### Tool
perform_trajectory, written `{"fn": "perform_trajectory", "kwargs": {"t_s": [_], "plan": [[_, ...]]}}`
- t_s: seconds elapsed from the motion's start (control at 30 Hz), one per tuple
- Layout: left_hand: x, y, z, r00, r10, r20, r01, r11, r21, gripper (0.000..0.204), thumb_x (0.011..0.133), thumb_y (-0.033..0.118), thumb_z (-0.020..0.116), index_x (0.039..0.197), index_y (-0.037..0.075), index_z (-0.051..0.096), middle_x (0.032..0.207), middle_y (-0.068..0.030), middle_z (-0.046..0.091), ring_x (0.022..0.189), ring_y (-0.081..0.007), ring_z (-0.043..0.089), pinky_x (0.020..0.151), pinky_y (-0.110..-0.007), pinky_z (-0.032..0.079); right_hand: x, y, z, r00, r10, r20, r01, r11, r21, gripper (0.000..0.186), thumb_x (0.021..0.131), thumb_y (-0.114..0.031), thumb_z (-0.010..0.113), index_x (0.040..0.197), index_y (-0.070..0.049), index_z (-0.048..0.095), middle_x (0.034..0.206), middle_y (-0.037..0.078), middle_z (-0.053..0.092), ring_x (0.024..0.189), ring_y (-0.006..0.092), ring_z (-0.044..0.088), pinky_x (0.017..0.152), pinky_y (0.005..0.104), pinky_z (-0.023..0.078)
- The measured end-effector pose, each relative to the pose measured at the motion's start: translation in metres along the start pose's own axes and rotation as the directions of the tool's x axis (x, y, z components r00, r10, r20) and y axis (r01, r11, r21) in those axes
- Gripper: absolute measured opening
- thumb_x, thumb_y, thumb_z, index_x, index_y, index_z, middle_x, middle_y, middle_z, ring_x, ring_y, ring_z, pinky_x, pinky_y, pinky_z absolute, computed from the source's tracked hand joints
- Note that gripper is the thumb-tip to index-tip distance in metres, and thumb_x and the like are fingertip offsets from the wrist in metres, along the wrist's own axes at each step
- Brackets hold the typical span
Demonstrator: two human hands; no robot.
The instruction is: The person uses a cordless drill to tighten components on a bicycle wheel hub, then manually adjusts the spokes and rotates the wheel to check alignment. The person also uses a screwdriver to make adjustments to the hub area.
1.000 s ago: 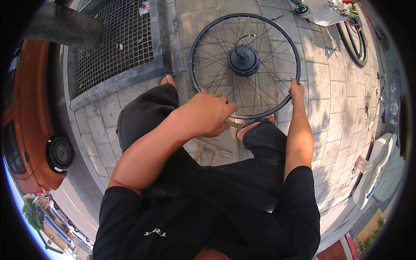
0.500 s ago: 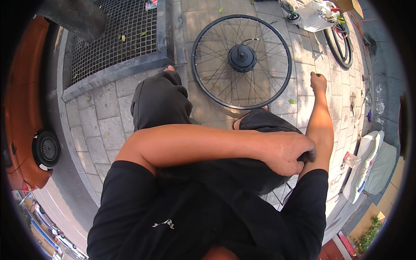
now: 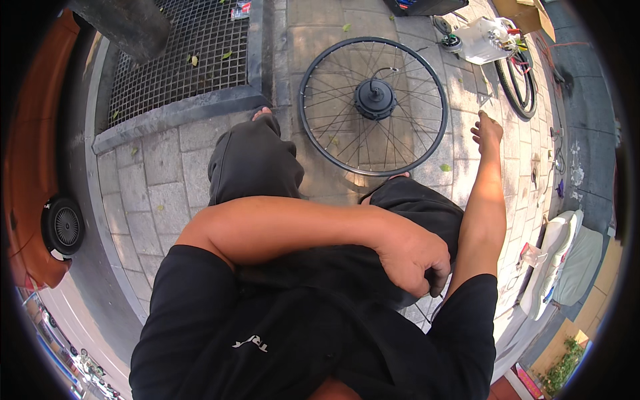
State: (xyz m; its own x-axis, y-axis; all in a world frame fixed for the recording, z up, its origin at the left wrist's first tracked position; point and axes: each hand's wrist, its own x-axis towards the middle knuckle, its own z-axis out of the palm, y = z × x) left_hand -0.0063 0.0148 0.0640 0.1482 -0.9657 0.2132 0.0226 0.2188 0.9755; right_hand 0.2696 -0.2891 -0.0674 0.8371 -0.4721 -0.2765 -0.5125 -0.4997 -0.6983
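The person sits on grey paving (image 3: pixel 160 167) in black trousers (image 3: pixel 253 160) and a black shirt (image 3: pixel 280 333). The left hand (image 3: pixel 413 257) lies across the body at about four o'clock from frame centre, fingers curled in a loose fist against the trouser cloth at the right hip; whether anything is pinched inside it cannot be told. The right hand (image 3: pixel 488 128) is stretched out at two o'clock, fingers drawn loosely together, holding nothing, just beside the rim of the wheel (image 3: pixel 373 107) but apart from it.

The wheel lies flat on the paving at twelve to one o'clock, between the knees and ahead of them. It is a spoked rim with a dark hub (image 3: pixel 375 99) at its middle and no tyre fitted.

A metal grating (image 3: pixel 177 57) occupies eleven o'clock. A tyre (image 3: pixel 515 79) and a white container (image 3: pixel 485 40) lie at one o'clock, well apart from the wheel. An orange vehicle (image 3: pixel 30 200) stands at nine o'clock.
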Motion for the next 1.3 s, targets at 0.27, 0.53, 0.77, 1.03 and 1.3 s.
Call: {"fn": "perform_trajectory", "kwargs": {"t_s": [0.27,0.53,0.77,1.03,1.3], "plan": [[-0.042,-0.037,-0.002,0.755,-0.524,-0.393,0.435,-0.048,0.899,0.023,0.097,0.022,0.063,0.111,0.006,0.072,0.107,-0.013,0.073,0.101,-0.0299,0.073,0.086,-0.041,0.051,-0.207,-0.161,-0.1,0.477,-0.878,0.039,0.485,0.3,0.822,0.044,0.108,-0.033,0.059,0.12,0.008,0.071,0.088,0.009,0.061,0.079,0.0202,0.056,0.076,0.0348,0.045],[-0.047,-0.029,0.002,0.838,-0.425,-0.342,0.471,0.25,0.846,0.027,0.097,0.019,0.061,0.119,0.006,0.07,0.11,-0.0119,0.072,0.11,-0.0295,0.069,0.092,-0.041,0.05,-0.389,-0.169,-0.147,-0.098,-0.992,0.083,0.704,-0.01,0.71,0.063,0.097,-0.006,0.056,0.151,-0.038,0.053,0.094,0.001,0.053,0.072,0.0256,0.055,0.061,0.042,0.048],[-0.047,-0.037,0.003,0.826,-0.461,-0.323,0.455,0.209,0.866,0.038,0.097,0.018,0.059,0.13,0.002,0.066,0.106,-0.0124,0.072,0.107,-0.031,0.068,0.09,-0.043,0.05,-0.335,-0.114,-0.24,-0.192,-0.941,0.279,0.773,0.03,0.633,0.034,0.092,-0.047,0.071,0.096,-0.013,0.066,0.09,0.003,0.061,0.076,0.0151,0.055,0.075,0.031,0.039],[-0.048,-0.031,0.005,0.842,-0.412,-0.349,0.45,0.176,0.876,0.025,0.097,0.02,0.063,0.118,0.01,0.072,0.111,-0.0098,0.075,0.101,-0.0283,0.074,0.091,-0.043,0.05,-0.353,-0.128,-0.202,-0.196,-0.952,0.234,0.734,0.016,0.679,0.036,0.095,-0.041,0.072,0.107,-0.007,0.068,0.094,0.006,0.063,0.078,0.0154,0.057,0.072,0.0295,0.043],[-0.069,-0.056,0.01,0.93,-0.228,-0.287,0.167,-0.436,0.884,0.031,0.092,0.017,0.068,0.12,0.005,0.07,0.109,-0.0116,0.073,0.108,-0.0302,0.07,0.093,-0.043,0.05,-0.343,-0.154,-0.158,0.038,-0.966,0.255,0.772,0.19,0.606,0.039,0.098,-0.035,0.073,0.117,-0.001,0.071,0.098,0.01,0.064,0.08,0.0157,0.059,0.069,0.028,0.046]]}}
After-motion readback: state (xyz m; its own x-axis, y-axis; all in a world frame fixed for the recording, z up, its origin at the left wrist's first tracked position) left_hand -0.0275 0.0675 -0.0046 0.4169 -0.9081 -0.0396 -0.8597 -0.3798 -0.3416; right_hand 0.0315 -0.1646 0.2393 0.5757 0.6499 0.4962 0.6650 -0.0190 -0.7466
